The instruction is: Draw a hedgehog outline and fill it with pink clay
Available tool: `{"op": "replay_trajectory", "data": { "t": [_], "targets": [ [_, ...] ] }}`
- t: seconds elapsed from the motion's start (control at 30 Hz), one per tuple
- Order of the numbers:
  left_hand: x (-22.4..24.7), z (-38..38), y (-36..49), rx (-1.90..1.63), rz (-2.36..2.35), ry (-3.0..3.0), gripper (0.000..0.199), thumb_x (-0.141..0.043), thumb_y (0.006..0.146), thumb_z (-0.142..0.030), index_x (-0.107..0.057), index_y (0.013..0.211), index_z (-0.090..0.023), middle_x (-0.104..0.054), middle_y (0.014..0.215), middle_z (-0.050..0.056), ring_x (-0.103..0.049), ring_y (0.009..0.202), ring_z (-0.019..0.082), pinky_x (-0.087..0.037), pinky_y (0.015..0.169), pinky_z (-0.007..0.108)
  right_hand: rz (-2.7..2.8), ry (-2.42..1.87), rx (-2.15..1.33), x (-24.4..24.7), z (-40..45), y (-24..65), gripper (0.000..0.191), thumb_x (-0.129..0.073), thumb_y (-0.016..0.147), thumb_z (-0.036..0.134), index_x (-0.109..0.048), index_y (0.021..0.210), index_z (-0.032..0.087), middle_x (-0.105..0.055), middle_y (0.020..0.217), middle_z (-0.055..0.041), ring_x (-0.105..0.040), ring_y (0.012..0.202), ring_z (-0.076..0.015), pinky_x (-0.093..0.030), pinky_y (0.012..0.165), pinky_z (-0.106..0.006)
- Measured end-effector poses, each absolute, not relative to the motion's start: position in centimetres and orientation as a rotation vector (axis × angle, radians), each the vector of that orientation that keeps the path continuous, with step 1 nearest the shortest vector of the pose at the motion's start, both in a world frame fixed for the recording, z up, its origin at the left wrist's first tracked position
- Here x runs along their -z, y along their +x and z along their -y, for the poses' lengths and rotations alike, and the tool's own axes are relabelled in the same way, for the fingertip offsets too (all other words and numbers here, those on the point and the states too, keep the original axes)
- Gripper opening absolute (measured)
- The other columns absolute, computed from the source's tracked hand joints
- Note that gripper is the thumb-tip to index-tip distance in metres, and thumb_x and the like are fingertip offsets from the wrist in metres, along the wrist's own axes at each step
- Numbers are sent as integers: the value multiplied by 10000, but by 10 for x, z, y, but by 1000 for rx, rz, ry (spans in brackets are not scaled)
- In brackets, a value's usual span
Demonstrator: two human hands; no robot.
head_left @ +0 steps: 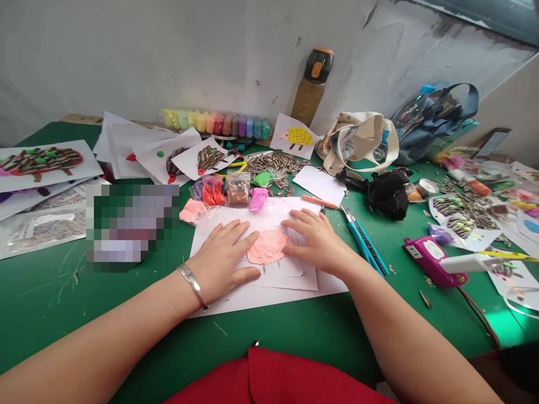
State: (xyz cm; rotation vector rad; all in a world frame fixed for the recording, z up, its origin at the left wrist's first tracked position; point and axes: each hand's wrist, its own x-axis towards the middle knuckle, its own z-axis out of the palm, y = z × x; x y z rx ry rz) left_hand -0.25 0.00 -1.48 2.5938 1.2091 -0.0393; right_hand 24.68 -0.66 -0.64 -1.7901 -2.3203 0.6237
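Note:
A flattened patch of pink modelling clay (266, 247) lies on white paper (309, 278), filling an oval body with small drawn legs below it. My left hand (229, 252) rests flat on the paper at the clay's left side, fingers spread, a silver bracelet on its wrist. From the right, my right hand (314, 238) lies with fingers spread, its thumb at the clay's edge. Just beyond the paper sit a purple-pink clay lump (258, 198), a bag of brown clay (238, 188), red clay (214, 192) and more pink clay (193, 211).
Sunflower seeds (278, 168) are heaped behind the clay. A blue utility knife (362, 241) and an orange pen (320, 202) lie to the right, near a purple device (433, 261). Seed-covered hedgehog pictures (42, 163) are at left. A bottle (312, 87) stands against the wall.

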Motion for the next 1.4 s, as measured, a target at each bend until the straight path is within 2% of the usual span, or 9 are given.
{"op": "replay_trajectory", "data": {
  "t": [0.2, 0.43, 0.57, 0.67, 0.73, 0.97, 1.1, 1.27, 1.4],
  "targets": [
    [14, 0, -2, 50, -1201, 2598, 696, -569, 852, -545, -425, 1426, -179, -337, 1510, 161, -247, 1400, 361, -203, 1128, 548, 2060, -1764, -858, -1, 7, 258, 597, -571, 809, 599, -537, 1326, 304, -394, 1495, -63, -287, 1398, -295, -256, 1117, -511],
    [17, -1, -2, 0, -1208, 2610, 664, -580, 839, -531, -453, 1399, -197, -374, 1491, 146, -268, 1393, 349, -215, 1127, 542, 2326, -1792, -591, 11, 6, 247, 549, -602, 801, 542, -550, 1304, 330, -386, 1499, -56, -239, 1403, -360, -102, 1103, -646],
    [16, 0, -2, 1, -1202, 2609, 681, -577, 839, -544, -446, 1405, -189, -368, 1493, 154, -265, 1392, 361, -216, 1121, 553, 2220, -1772, -588, 2, 9, 250, 574, -506, 860, 581, -498, 1360, 299, -349, 1518, -83, -232, 1418, -306, -143, 1130, -585],
    [15, 0, -2, 25, -1204, 2605, 688, -578, 844, -539, -437, 1414, -181, -351, 1501, 163, -258, 1394, 365, -210, 1124, 554, 2206, -1682, -563, -8, 13, 255, 581, -498, 866, 593, -474, 1377, 319, -289, 1549, -47, -167, 1443, -270, -177, 1145, -528],
    [15, 0, -2, 16, -1201, 2599, 685, -584, 842, -535, -443, 1410, -179, -356, 1498, 165, -260, 1393, 368, -211, 1123, 557, 2279, -1649, -566, -9, 15, 255, 601, -542, 839, 597, -468, 1378, 340, -268, 1558, -29, -145, 1446, -291, -174, 1141, -547],
    [18, 0, -4, -56, -1183, 2593, 665, -582, 838, -542, -460, 1391, -195, -388, 1482, 146, -261, 1395, 362, -211, 1126, 559, 2453, -1698, -506, 10, 11, 242, 660, -567, 808, 599, -446, 1400, 334, -280, 1552, -77, -132, 1438, -356, -89, 1108, -649],
    [17, 0, -3, -36, -1193, 2597, 669, -578, 841, -543, -456, 1396, -190, -375, 1490, 149, -263, 1394, 359, -212, 1127, 554, 2402, -1723, -596, 9, 10, 244, 646, -581, 797, 604, -469, 1380, 350, -291, 1549, -62, -138, 1438, -351, -82, 1112, -643],
    [15, 0, -2, 26, -1205, 2593, 689, -584, 842, -538, -440, 1413, -180, -356, 1501, 153, -252, 1398, 359, -199, 1132, 549, 2161, -1708, -724, 0, 10, 250, 641, -536, 814, 644, -477, 1372, 333, -305, 1543, -50, -188, 1437, -290, -158, 1137, -571],
    [15, 0, -2, 36, -1209, 2596, 689, -579, 846, -537, -438, 1415, -175, -345, 1505, 154, -245, 1401, 357, -197, 1134, 544, 2250, -1779, -564, 7, 10, 236, 634, -582, 799, 596, -490, 1364, 325, -307, 1540, -67, -154, 1436, -339, -87, 1114, -641]
  ]
}}
